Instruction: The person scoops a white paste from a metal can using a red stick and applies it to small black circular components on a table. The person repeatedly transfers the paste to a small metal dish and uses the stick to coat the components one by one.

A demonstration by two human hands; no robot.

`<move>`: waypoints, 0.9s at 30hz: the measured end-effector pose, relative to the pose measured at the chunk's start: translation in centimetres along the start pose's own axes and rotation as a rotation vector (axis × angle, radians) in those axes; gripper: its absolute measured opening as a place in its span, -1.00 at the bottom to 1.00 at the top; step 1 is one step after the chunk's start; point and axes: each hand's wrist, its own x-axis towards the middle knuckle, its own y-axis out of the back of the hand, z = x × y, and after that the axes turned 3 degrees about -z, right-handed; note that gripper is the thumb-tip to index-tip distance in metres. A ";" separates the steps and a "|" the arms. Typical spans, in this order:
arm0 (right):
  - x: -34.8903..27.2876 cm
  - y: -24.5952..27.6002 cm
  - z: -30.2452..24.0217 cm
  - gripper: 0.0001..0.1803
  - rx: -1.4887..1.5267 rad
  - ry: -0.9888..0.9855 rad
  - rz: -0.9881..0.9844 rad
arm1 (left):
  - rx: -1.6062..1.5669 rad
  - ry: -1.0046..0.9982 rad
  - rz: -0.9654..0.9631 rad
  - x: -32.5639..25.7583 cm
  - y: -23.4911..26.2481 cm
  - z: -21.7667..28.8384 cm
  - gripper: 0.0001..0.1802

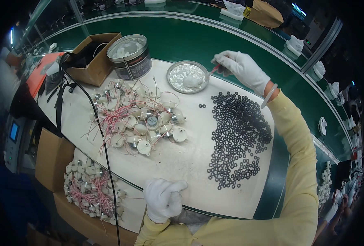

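Observation:
My right hand, in a white glove, is closed on a thin red-handled tool at the right rim of a round metal lid-like dish. In the dish lies a whitish, glossy grease-like paste; the tool's tip is too small to make out. My left hand, also gloved in white, is at the table's front edge with its fingers curled in. What it holds, if anything, is hidden. Many small black rings are spread below my right hand. Small white-and-metal motors with pink wires are heaped left of them.
A large open tin stands at the back, beside a cardboard box with dark contents. A black cable hangs across the left side. More motors fill a carton at the lower left. A green conveyor runs behind the white table.

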 end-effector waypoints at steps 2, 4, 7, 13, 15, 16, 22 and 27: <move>-0.5 -0.2 0.7 -0.61 -0.021 -0.001 -0.007 | -0.002 0.001 0.000 0.1 0.0 0.0 -0.61; -0.5 -0.3 1.3 -0.62 0.004 -0.011 -0.044 | -0.007 -0.004 0.002 0.1 0.0 0.0 -0.61; -0.7 -0.6 1.6 -0.61 0.068 -0.013 -0.053 | -0.007 -0.006 0.004 0.1 0.0 0.0 -0.61; -0.8 -1.0 1.2 -0.56 0.143 -0.070 -0.005 | -0.012 -0.009 0.001 0.1 0.0 -0.1 -0.61; -0.6 -0.9 1.7 -0.55 0.176 -0.073 0.000 | -0.014 -0.006 0.001 0.1 0.0 -0.1 -0.61; -0.6 -1.0 1.7 -0.54 0.184 -0.086 -0.004 | -0.015 -0.004 0.004 0.2 0.0 0.0 -0.61; -0.3 -1.0 1.8 -0.53 0.254 -0.164 -0.017 | -0.005 0.001 -0.007 0.1 0.0 0.1 -0.61; 0.0 -1.1 1.9 -0.53 0.315 -0.276 0.044 | -0.001 -0.005 -0.006 0.1 0.0 0.0 -0.61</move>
